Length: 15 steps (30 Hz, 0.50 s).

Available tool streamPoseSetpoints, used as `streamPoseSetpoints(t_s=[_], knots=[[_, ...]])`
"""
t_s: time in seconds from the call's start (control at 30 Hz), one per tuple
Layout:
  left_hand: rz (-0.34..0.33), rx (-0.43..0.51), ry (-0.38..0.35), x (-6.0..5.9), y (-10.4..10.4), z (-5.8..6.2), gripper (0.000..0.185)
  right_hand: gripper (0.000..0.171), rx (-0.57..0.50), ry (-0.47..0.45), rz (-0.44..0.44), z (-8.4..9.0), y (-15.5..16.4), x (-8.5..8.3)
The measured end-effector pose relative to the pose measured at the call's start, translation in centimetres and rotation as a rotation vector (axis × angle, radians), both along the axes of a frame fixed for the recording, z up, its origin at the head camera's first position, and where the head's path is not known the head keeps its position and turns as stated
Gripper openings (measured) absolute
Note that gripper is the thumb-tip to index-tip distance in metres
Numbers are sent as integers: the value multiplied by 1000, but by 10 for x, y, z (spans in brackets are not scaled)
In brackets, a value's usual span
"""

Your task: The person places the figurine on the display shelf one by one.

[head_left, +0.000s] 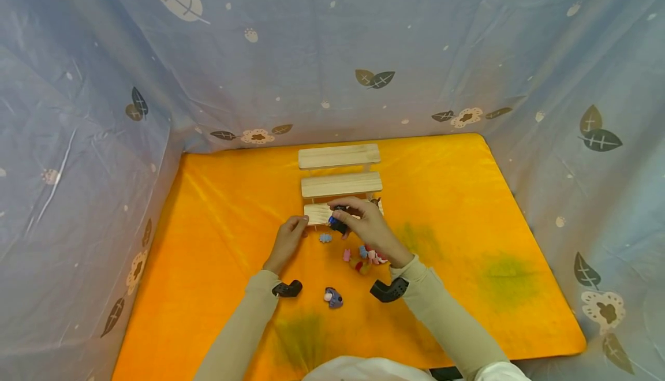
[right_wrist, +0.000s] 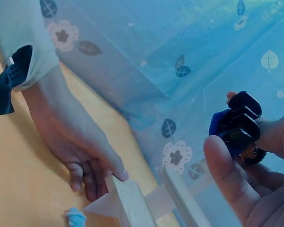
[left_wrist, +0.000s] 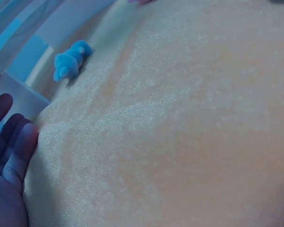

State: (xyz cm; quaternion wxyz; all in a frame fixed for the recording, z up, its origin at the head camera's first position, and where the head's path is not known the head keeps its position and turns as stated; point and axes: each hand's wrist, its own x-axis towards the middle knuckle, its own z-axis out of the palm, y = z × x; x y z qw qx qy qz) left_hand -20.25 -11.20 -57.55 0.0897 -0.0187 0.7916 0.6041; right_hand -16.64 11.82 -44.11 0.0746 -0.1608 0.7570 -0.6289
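A pale wooden three-tier shelf (head_left: 340, 185) stands on the orange cloth. At the left end of its lowest board, my left hand (head_left: 288, 238) holds the corner, thumb on top; the other fingers (right_wrist: 76, 182) curl down beside the board. My right hand (head_left: 370, 225) pinches a small toy figure in blue and black (right_wrist: 234, 125) between thumb and fingers, above that same board. A small brown toy (head_left: 375, 201) sits at the board's right end, partly behind the right hand. In front of the shelf, near my left hand, lies a small light-blue toy (left_wrist: 72, 60).
Several small toys lie in a cluster below the right hand, among them a yellow bear in red (head_left: 359, 265) and a pink figure (head_left: 346, 255). A grey-blue donkey toy (head_left: 333, 298) lies closer to me. Patterned curtains (head_left: 322, 40) surround the orange cloth (head_left: 223, 208).
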Motion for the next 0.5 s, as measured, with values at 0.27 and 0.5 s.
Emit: streamPoseSetpoints(t_s=[0.27, 0.5], knots=[[-11, 6, 6, 2, 0, 2, 41, 29, -8, 31, -64, 7, 7, -5], [-15, 10, -22, 3, -1, 3, 45, 33, -43, -10, -58, 14, 17, -10]])
